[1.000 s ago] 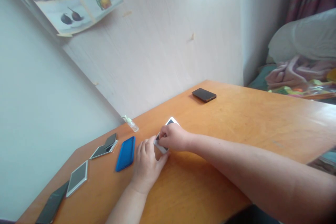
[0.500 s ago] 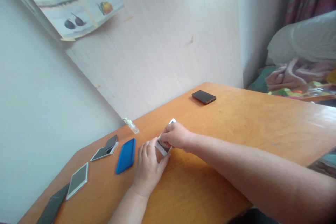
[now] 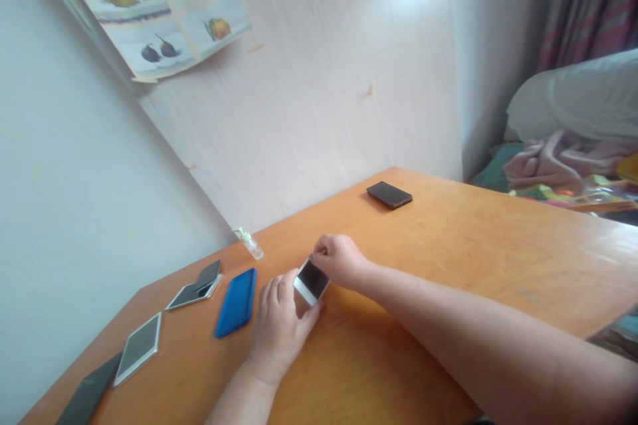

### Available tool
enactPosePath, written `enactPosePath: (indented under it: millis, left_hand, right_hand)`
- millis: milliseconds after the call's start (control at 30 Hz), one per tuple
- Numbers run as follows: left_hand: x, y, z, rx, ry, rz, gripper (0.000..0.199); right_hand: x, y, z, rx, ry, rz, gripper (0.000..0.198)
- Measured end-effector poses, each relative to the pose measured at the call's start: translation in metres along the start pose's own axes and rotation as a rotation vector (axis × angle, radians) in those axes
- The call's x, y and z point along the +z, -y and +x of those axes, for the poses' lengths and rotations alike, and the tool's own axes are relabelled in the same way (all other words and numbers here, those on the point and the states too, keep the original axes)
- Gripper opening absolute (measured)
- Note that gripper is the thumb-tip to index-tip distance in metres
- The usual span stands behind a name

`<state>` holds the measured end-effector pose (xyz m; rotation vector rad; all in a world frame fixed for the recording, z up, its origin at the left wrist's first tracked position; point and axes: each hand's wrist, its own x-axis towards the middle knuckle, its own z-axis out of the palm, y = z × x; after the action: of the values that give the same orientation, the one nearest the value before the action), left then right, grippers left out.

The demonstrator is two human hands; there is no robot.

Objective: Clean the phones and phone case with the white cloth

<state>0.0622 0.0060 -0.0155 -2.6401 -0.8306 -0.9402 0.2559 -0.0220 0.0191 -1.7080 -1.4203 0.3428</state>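
Head view, as I follow it from afar: the left hand grasps the near end of a white-framed phone between thumb and fingers, over the wooden table. The right hand is curled at the phone's far end; I cannot quite tell whether its fingers pinch anything. To the left of the left hand lies a blue case, with a pump bottle beyond it.
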Motion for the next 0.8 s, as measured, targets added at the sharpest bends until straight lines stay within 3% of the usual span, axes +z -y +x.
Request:
enactPosePath:
  millis: [133, 300, 367, 433, 533, 800]
  left_hand:
    - [0.002, 0.000, -0.001, 0.001, -0.012, 0.004, 0.057]
    - [0.002, -0.001, -0.001, -0.032, -0.007, -0.025, 0.058]
    - [0.002, 0.000, -0.001, -0.072, -0.008, -0.053, 0.058]
    - [0.003, 0.001, -0.001, -0.128, 0.002, -0.092, 0.057]
    - [0.007, 0.004, -0.001, -0.210, 0.054, -0.164, 0.055]
    - [0.010, 0.011, 0.001, -0.311, 0.119, -0.201, 0.044]
  right_hand:
    - [-0.004, -0.008, 0.004, 0.084, -0.079, -0.085, 0.014]
    - [0.005, -0.003, -0.004, -0.197, 0.000, -0.021, 0.012]
    - [0.005, -0.009, -0.001, -0.139, -0.017, -0.058, 0.011]
    - [0.000, -0.020, 0.007, 0.033, -0.053, -0.112, 0.010]
    - [-0.010, -0.038, 0.020, 0.122, -0.079, -0.138, 0.015]
    - [-0.010, -0.043, 0.020, 0.065, 0.013, -0.211, 0.013]
